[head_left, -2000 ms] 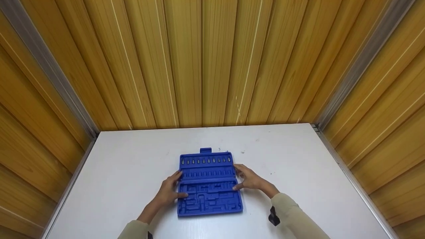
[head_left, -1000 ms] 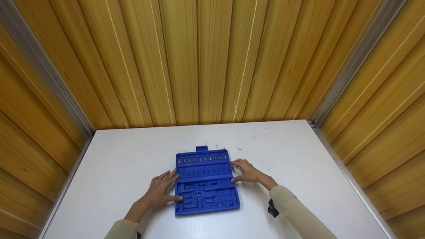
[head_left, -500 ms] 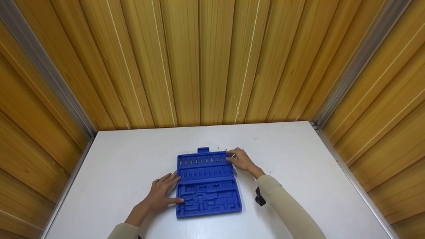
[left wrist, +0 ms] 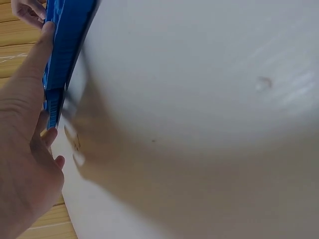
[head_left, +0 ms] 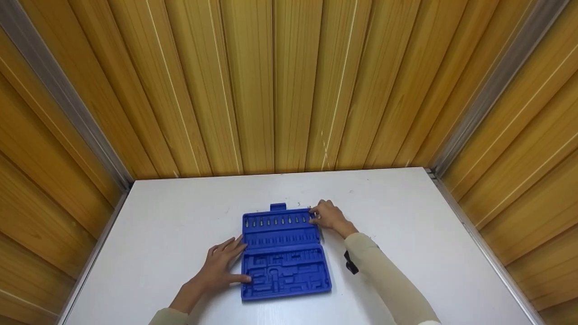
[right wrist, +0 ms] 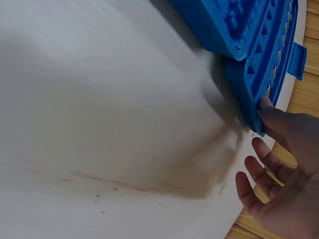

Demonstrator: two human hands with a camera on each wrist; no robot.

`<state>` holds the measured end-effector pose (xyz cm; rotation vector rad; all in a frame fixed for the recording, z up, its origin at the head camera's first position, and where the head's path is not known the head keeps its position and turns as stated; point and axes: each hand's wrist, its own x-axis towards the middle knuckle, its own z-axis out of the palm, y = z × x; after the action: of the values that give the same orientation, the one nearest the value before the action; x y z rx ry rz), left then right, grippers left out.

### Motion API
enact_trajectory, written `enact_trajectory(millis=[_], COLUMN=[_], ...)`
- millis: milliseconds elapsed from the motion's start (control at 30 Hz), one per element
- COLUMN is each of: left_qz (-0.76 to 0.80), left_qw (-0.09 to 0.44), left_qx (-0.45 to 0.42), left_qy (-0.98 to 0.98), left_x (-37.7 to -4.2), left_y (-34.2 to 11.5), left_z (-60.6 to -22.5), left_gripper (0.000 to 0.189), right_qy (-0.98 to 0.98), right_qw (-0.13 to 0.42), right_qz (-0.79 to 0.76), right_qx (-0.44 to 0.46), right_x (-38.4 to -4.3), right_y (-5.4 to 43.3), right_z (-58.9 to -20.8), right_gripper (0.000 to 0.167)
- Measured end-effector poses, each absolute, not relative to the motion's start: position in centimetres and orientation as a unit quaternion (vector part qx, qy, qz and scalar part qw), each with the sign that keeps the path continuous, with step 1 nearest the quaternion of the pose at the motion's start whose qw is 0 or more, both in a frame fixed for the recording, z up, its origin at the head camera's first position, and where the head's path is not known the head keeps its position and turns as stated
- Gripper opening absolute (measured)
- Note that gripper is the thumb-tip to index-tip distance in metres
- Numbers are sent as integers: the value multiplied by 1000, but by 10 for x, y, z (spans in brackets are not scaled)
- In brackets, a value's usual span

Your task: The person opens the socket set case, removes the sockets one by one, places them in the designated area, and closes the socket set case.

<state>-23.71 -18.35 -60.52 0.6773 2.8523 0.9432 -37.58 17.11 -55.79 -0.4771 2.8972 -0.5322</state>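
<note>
An opened blue plastic tool case [head_left: 284,248] lies on the white table, with a row of small screwdriver bits [head_left: 276,221] in its far half. The near half has moulded recesses with no tools in them. My left hand [head_left: 216,266] is at the case's left side, its thumb on the near half's edge and its fingers spread beside the hinge. My right hand [head_left: 328,214] is at the far right corner, forefinger by the far rim and thumb tip right at the end bit [right wrist: 267,90]. Its other fingers lie loosely outside the case. I cannot tell whether that bit is pinched.
The white table [head_left: 180,212] carries a few small specks and marks. Wood-look panel walls [head_left: 253,90] rise behind it and along both sides. The case's latch tab [head_left: 278,206] sticks out from the far edge.
My right hand has moved from the case's right edge by the hinge to the far right corner, covering the end bit. The left hand has slid slightly toward me, its fingers more spread.
</note>
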Motion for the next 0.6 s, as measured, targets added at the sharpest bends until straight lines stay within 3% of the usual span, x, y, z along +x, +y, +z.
enact_trajectory(millis=[200,500,600], left_qz=[301,299,298], left_qw=[52,48,50], left_qx=[225,227,229], left_qy=[925,926,926], left_x=[-236,-237,-238], left_y=[-189,-188,-187], left_z=[-607,-605,-605], left_gripper=[116,114,113], right_qy=[968,946,935], right_qw=[95,102,79], right_qz=[-180,-272,-303], right_qx=[-146,-144,-165], right_x=[-377,-381,-381], right_y=[165,169,172], right_z=[-554,-558,-562], right_gripper=[34,34,33])
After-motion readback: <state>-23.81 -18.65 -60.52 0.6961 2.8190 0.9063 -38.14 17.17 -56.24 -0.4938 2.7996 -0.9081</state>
